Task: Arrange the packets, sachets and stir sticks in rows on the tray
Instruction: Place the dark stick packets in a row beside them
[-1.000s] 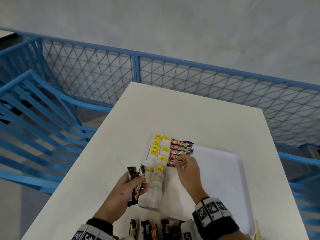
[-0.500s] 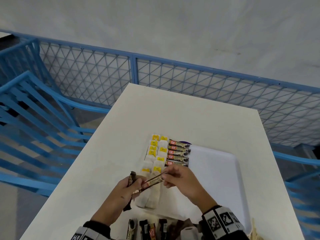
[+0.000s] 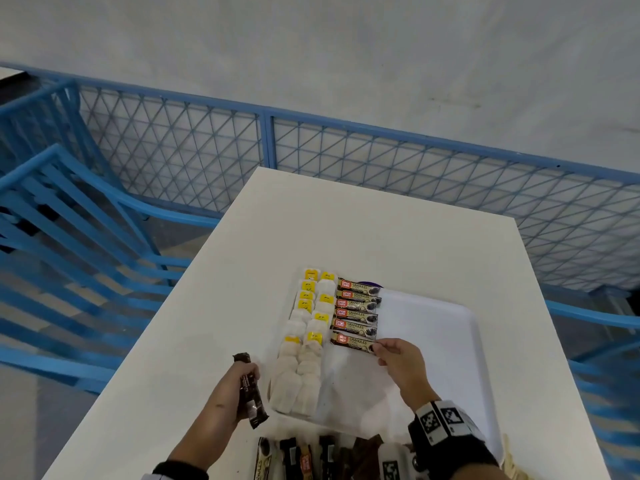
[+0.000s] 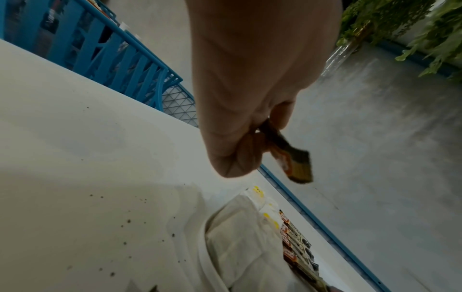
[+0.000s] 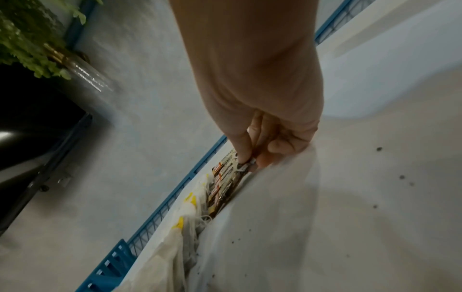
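Keep your right hand (image 3: 398,355) pinching the coffee sachet (image 3: 353,341); seat it flush beneath the row. Your left hand (image 3: 239,386) grips spare sachets (image 3: 250,393).

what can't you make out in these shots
- Loose dark sachets on the white table: head view, cut off by the bottom edge, print unreadable.
- Pale wooden stir sticks: head view, frame corner shows only a sliver.
- Purple round thing: head view, mostly hidden behind the brown granules sachets on the white plastic tray.
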The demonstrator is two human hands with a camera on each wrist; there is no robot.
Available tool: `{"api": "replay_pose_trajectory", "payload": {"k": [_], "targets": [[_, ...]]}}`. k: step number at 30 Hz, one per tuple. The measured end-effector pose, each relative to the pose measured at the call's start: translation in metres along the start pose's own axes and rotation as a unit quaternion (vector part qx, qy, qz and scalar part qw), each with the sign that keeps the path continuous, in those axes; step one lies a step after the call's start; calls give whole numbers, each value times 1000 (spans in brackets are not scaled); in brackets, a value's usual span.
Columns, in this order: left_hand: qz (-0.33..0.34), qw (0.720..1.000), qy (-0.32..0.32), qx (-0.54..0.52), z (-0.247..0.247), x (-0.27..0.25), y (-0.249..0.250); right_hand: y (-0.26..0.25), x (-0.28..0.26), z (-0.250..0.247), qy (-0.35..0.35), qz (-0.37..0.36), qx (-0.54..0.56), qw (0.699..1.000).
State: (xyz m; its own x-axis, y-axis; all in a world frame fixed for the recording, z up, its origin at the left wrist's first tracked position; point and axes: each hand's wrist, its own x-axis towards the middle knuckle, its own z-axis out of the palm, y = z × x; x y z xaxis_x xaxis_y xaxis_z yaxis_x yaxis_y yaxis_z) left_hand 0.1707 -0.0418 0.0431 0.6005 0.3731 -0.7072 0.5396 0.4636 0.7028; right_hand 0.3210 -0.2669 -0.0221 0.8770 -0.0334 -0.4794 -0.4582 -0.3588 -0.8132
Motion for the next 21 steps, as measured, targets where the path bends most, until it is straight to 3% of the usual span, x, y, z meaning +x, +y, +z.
{"api": "replay_pose_trajectory", "payload": {"k": [3, 9, 12, 15, 18, 21], "targets": [[14, 1000, -18, -20, 3, 2, -3, -1, 4, 9, 17, -16, -35, 999], [110, 985, -114, 64, 0, -11, -5, -8, 2, 14, 61, -26, -54, 996], [145, 973, -146, 100, -4, -11, -6, -19, -14, 17, 79, -100, -79, 989], [158, 970, -155, 96, -4, -10, -6, -32, -44, 25, -35, -125, -104, 986], [169, 968, -166, 80, -1, -9, -5, -43, -73, 28, -255, -56, -66, 963], [181, 963, -179, 92, -1, -9, -4, -46, -89, 26, -366, -2, 32, 930]]}}
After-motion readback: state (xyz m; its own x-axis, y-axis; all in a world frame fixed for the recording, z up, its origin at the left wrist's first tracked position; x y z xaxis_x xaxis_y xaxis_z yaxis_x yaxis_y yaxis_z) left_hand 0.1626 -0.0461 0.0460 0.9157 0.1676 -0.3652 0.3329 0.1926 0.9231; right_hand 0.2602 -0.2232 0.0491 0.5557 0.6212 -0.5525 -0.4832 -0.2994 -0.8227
